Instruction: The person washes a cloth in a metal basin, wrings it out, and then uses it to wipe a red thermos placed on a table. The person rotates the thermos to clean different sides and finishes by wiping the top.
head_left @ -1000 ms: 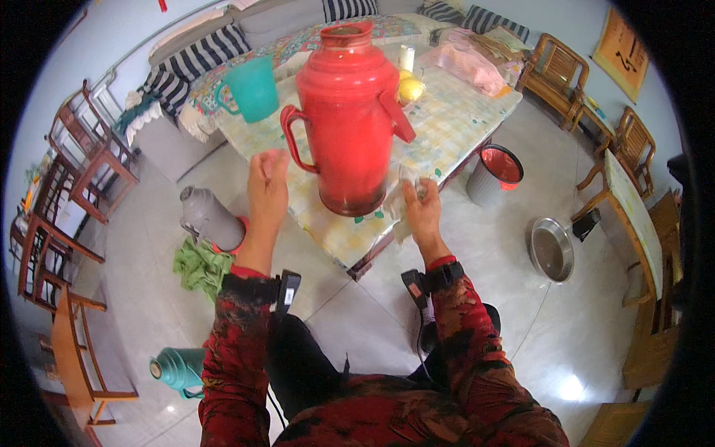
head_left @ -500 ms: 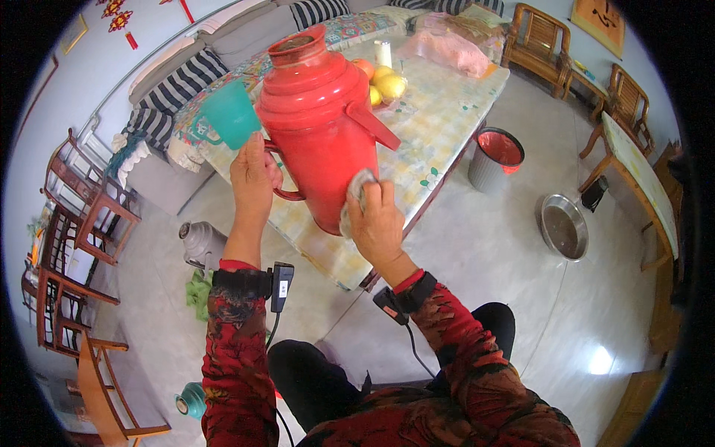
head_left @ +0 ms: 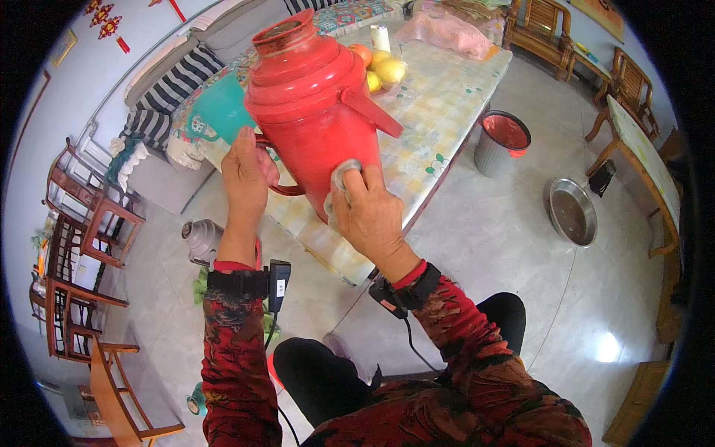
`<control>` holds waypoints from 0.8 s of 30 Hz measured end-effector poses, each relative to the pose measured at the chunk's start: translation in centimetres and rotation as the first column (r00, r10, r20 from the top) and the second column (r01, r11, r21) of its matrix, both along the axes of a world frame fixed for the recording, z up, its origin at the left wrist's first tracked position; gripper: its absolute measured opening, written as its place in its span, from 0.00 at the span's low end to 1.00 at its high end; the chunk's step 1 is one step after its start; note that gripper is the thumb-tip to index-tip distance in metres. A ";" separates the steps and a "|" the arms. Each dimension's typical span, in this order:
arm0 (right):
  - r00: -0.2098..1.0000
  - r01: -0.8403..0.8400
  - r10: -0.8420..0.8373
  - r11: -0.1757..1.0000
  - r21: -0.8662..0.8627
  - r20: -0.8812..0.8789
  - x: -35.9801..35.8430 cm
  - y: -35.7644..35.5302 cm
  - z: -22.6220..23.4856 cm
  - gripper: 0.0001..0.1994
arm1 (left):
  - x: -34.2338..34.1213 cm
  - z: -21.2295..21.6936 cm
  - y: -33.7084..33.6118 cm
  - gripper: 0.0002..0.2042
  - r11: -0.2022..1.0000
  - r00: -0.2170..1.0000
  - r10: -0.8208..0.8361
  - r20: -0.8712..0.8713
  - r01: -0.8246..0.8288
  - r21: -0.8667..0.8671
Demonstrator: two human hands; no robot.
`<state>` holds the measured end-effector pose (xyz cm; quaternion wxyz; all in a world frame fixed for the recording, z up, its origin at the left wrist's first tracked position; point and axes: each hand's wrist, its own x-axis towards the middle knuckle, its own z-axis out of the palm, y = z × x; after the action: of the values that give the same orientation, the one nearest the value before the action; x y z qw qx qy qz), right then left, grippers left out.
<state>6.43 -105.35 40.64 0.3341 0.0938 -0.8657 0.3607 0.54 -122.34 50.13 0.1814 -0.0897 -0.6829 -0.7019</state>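
Note:
A red thermos flask [head_left: 313, 112] without a stopper or lid in its mouth is held up, leaning, over the near end of the table. My left hand [head_left: 247, 175] is closed round its side handle [head_left: 287, 190]. Pressed to the lower front of the flask is a greyish cloth [head_left: 344, 177], which my right hand [head_left: 371, 220] grips under bent fingers. The flask's hinged carrying handle [head_left: 372, 112] hangs down its right side. Behind the flask, at its left, a translucent teal mug [head_left: 223, 112] shows, partly covered by it. The flask's base is mostly hidden by my right hand.
The table [head_left: 432, 97] has a patterned cover and bears fruit [head_left: 389, 70] and a white cylinder [head_left: 380, 39]. On the floor are a grey bin [head_left: 495, 153], a metal basin [head_left: 572, 212] and a grey flask [head_left: 201, 240]. Wooden chairs [head_left: 93, 197] line the left.
My right hand and the cloth have slid from the flask's right edge toward its front. The flask sits slightly further up and left in view. My left hand keeps its hold.

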 end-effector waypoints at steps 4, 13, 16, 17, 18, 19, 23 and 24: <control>0.971 0.001 -0.012 0.999 0.046 0.239 1.4 0.4 -2.3 0.14 | 0.0 0.0 -0.1 0.26 1.000 1.000 -0.023 0.020 0.023 0.014; 0.842 0.111 -0.038 0.988 0.103 -0.538 -1.9 -0.5 7.2 0.19 | 0.5 0.0 -0.6 0.20 0.996 0.996 -0.081 -0.025 0.081 -0.022; 0.816 0.097 0.097 0.949 0.301 -0.570 -2.7 -0.3 7.4 0.22 | 0.6 0.2 -0.7 0.22 0.995 0.998 -0.048 -0.036 0.044 -0.090; 0.809 0.030 0.201 0.924 0.381 -0.552 -2.3 -0.3 6.1 0.21 | 0.6 0.2 -0.7 0.22 0.994 0.998 -0.047 -0.047 0.043 -0.096; 0.807 -0.004 0.281 0.882 0.471 -0.519 -1.8 -0.4 4.5 0.21 | 0.6 0.3 -0.6 0.23 0.994 0.999 -0.027 -0.024 0.024 -0.106; 0.849 -0.047 0.335 0.818 0.573 -0.408 -1.0 -0.5 2.8 0.20 | 0.7 0.3 -0.5 0.23 0.998 0.997 -0.064 0.033 0.065 -0.020; 0.942 -0.181 0.336 0.474 0.862 0.013 0.3 -1.6 1.1 0.19 | 0.7 0.3 -0.3 0.21 0.996 0.996 -0.084 -0.021 0.084 -0.009; 0.918 -0.119 0.376 0.558 0.821 -0.122 0.4 -1.6 2.1 0.19 | 0.7 0.2 -0.3 0.21 0.996 0.996 -0.083 -0.023 0.083 -0.012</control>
<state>6.81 -106.97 42.71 0.3216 0.4064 -0.8543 -0.0398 1.24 -122.65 50.37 0.1596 -0.1274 -0.6801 -0.7041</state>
